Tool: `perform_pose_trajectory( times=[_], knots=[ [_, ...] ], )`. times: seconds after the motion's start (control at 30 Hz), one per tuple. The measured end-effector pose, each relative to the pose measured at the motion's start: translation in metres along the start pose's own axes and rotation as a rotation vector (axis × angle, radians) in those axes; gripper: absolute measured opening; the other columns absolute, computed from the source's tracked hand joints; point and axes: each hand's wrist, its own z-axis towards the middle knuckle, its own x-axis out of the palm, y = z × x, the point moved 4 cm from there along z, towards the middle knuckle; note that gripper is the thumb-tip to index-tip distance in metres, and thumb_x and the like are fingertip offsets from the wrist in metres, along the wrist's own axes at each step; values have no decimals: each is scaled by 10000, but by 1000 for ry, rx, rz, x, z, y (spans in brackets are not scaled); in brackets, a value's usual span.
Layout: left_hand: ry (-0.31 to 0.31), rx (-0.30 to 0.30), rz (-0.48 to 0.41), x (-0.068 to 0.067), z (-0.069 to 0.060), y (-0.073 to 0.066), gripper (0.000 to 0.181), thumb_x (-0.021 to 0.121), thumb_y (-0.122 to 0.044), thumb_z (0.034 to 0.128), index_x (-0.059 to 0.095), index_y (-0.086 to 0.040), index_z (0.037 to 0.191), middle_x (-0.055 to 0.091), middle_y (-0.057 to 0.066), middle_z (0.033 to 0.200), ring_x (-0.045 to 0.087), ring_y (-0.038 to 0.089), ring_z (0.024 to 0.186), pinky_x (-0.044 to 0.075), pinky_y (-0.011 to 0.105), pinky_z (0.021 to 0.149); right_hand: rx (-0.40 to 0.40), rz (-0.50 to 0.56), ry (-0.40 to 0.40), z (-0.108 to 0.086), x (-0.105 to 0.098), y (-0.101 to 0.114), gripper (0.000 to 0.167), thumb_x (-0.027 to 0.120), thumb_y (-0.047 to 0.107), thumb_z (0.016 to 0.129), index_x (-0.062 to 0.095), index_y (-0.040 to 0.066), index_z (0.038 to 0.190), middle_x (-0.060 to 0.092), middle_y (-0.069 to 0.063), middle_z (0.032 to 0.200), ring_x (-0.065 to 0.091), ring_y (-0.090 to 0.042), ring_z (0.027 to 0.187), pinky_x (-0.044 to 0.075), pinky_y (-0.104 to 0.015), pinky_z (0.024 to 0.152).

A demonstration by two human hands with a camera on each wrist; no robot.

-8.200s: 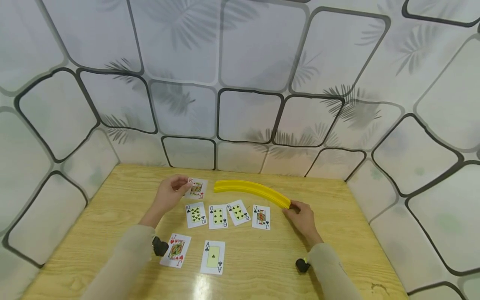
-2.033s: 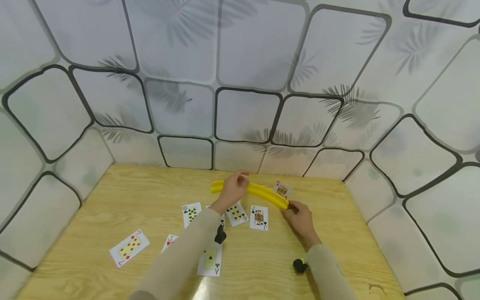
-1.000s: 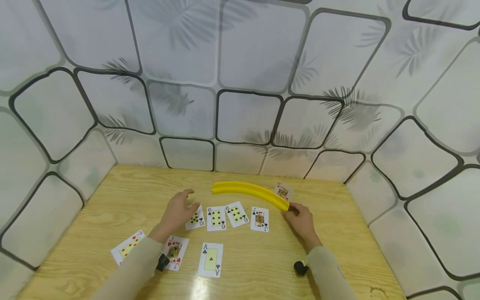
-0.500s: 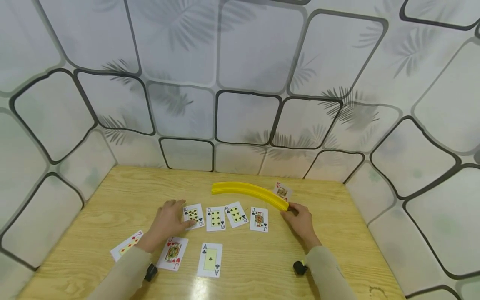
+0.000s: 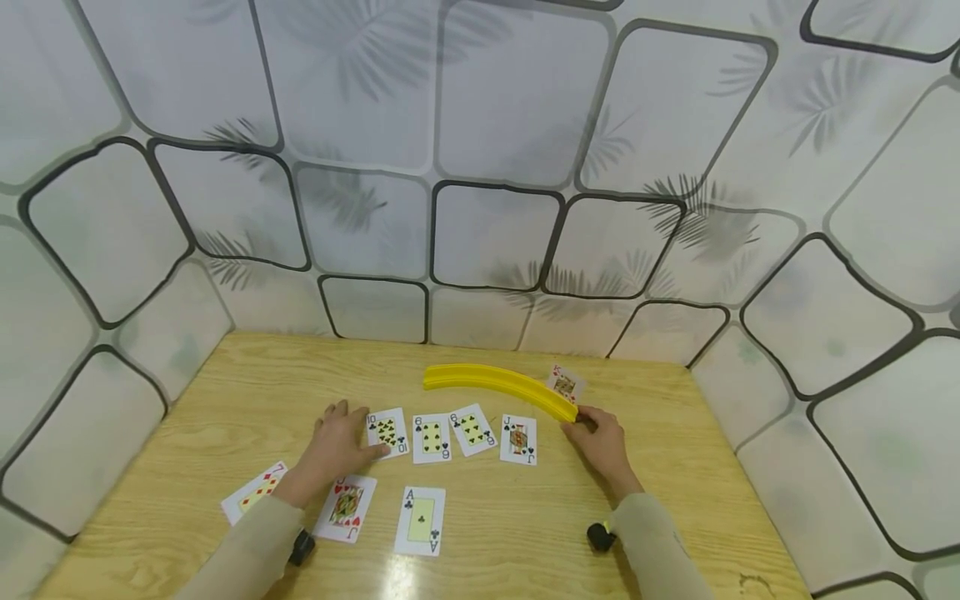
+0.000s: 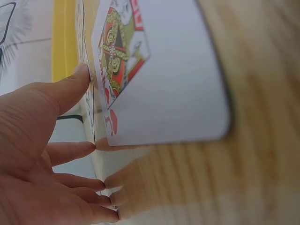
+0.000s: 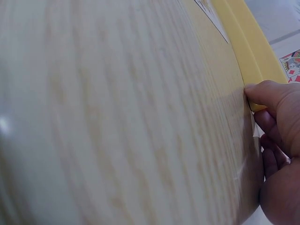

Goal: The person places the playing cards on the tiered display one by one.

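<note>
The left hand [image 5: 335,447] lies at the ten of clubs [image 5: 387,428], its thumb on the card's lower part and its other fingers spread at the card's left. In the left wrist view, the fingertips of that hand [image 6: 47,140] meet the wood beyond the jack of hearts [image 6: 173,93]. The right hand [image 5: 602,442] pinches the right end of the curved yellow track [image 5: 502,382]; the right wrist view shows the thumb of that hand [image 7: 281,108] against the end of the yellow track [image 7: 251,51]. Right of the ten lie two black sixes [image 5: 431,437] and a black jack [image 5: 518,439].
A red king [image 5: 565,384] lies behind the track's right part. Nearer the front are the jack of hearts [image 5: 346,507], the ace of clubs [image 5: 420,520] and the seven of diamonds [image 5: 255,492], partly behind the left forearm. A patterned wall [image 5: 495,233] borders the wooden table [image 5: 525,533].
The red king went from the left to behind the track's right end. The left hand came back left from the track and its thumb now touches the ten. The right hand stayed put.
</note>
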Motion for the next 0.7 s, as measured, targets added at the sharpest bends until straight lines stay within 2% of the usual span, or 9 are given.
perform_pose_trajectory(
  times=[0.2, 0.43, 0.7],
  knots=[
    [-17, 10, -17, 1, 1, 2, 800, 865, -387, 866, 566, 123, 1405, 465, 469, 1434, 377, 694, 1383, 288, 826, 1123, -1, 5, -1, -1, 0, 0, 493, 783, 195, 962, 646, -31, 1378, 660, -236, 1364, 520, -403, 1356, 343, -606, 1226],
    [-10, -12, -56, 2, 1, 3, 774, 865, -358, 873, 567, 115, 1407, 398, 495, 1488, 313, 710, 1422, 237, 826, 1151, -9, 10, 0, 0, 0, 1, 490, 783, 176, 960, 642, -42, 1376, 655, -244, 1364, 545, -404, 1338, 396, -587, 1203],
    [-56, -3, -91, 2, 1, 5, 754, 897, -308, 841, 563, 94, 1386, 450, 458, 1477, 345, 675, 1428, 229, 825, 1155, -6, 9, 4, -2, -1, 3, 491, 782, 186, 960, 643, -40, 1374, 646, -242, 1358, 520, -405, 1338, 371, -602, 1213]
  ],
)
